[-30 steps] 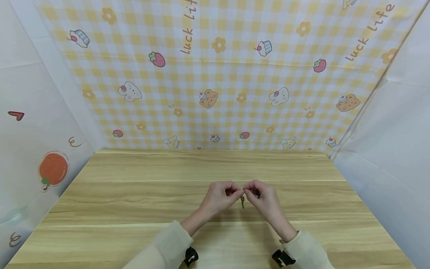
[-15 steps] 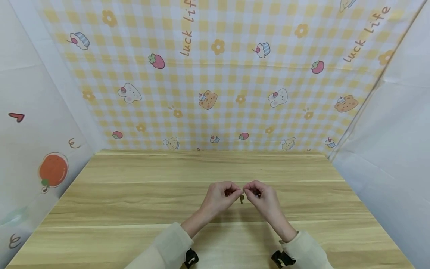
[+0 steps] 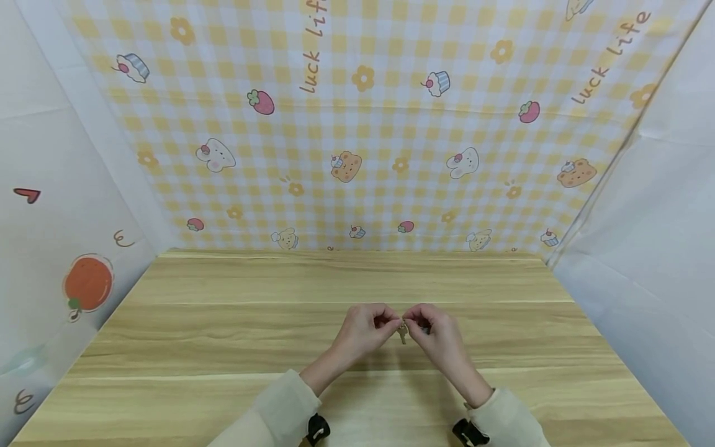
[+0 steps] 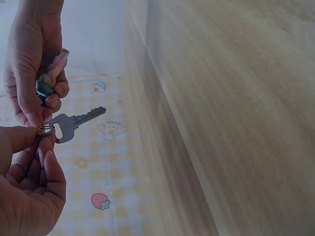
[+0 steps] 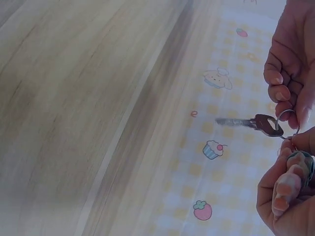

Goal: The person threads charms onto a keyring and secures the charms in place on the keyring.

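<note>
Backdrop: one yellow checked cloth point(image 3: 357, 124) with cartoon prints behind the table, and white sheets at both sides.
Table: one wooden table point(image 3: 223, 323), its bare boards running crosswise.
Hands: two, raised over the middle of the table, fingertips meeting.
Left hand point(image 3: 365, 329): thumb and forefinger pinch the key ring point(image 5: 288, 123).
Right hand point(image 3: 434, 332): fingertips pinch the same ring, and the curled fingers hold one small greenish charm point(image 4: 43, 90).
Key: one grey key point(image 4: 74, 124) hangs from the ring between the two hands, above the table, blade pointing away from the fingers.
</note>
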The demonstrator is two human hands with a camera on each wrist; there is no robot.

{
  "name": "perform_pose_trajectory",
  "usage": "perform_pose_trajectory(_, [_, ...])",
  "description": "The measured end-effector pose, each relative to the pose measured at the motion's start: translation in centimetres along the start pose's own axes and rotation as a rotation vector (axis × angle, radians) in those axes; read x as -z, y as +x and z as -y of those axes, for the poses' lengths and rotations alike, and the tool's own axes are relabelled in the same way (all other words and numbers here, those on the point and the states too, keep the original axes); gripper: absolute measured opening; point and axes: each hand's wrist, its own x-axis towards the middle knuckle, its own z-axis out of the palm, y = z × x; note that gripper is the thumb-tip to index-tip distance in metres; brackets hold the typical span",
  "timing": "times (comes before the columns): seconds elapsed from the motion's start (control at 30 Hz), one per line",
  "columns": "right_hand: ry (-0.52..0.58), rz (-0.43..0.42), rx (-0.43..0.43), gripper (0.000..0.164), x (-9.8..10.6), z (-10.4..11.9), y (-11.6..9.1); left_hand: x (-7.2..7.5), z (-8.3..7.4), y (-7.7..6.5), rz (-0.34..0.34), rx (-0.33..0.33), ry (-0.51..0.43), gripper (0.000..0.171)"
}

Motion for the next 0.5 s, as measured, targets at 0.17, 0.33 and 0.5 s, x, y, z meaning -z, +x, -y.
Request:
perform_pose_trajectory(0.17, [0.043, 0.018, -0.073, 0.013, 0.15, -0.01, -0.01, -0.13, 0.34, -0.05, -0.021, -0.031, -0.019, 0.008])
perform_pose_trajectory(0.33, [0.044, 0.035, -0.086, 0.015, 0.21, -0.04, 0.0, -0.1, 0.48, -0.16, -0.008, -0.007, -0.041, 0.008])
perform_pose_trajectory(0.5, [-0.001, 0.058, -0.057, 0.02, 0.2, 0.05, 0.02, 0.06, 0.43, -0.18, 0.042, 0.063, -0.05, 0.008])
